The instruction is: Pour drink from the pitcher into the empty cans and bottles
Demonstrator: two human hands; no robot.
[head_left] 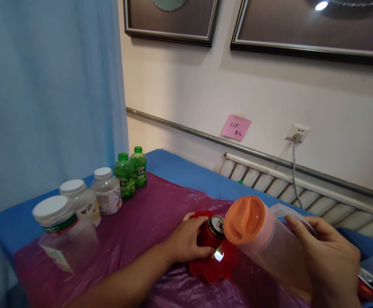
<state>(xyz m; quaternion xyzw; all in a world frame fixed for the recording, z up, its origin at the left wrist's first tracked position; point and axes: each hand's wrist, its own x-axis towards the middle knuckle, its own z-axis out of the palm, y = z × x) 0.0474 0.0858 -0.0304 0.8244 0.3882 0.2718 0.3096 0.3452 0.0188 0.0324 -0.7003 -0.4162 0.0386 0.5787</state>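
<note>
My left hand [191,237] is wrapped round a dark red drink can [209,233] with an opened top. Under the can lies a red tray with a scalloped edge [214,273]. In my right hand [330,252] is the handle of a clear plastic pitcher [279,256] with an orange lid [246,220]. The pitcher is tilted to the left, its lid close to the can's top. Whether lid and can touch, I cannot tell. Brownish liquid seems to sit low in the pitcher, partly hidden by my right hand.
Clear jars with white lids [53,209] and two green bottles [125,177] stand in a row at the left. Another red can [369,284] is at the lower right. Purple plastic sheeting [170,201] covers the blue-draped table [170,164]. Behind are a radiator [270,184] and a plugged-in cord [295,171].
</note>
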